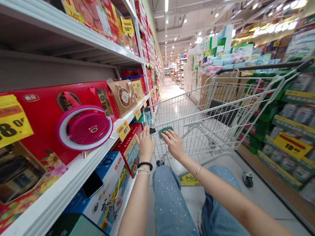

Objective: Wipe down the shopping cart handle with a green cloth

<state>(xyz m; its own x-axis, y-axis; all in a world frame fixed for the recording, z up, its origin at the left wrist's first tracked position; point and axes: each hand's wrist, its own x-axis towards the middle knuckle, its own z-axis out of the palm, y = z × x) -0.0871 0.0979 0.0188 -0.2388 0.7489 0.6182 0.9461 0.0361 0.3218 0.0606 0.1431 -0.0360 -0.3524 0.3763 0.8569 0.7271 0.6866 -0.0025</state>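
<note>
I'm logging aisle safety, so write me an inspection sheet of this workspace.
Surface: white shelf, with yellow price tags along its edge.
Job's things: green pad-like item, held in the right hand.
Clutter: pink, round fan-like device at the shelf edge; dark phone-like slab lower down, what it is cannot be told.
Hands: right as above; left hand beside the shelf edge, its grip unclear.
Cables: nothing seen.
Surroundings: wire shopping cart ahead; red gift box on the shelf; packaged goods stacked to the right.
</note>
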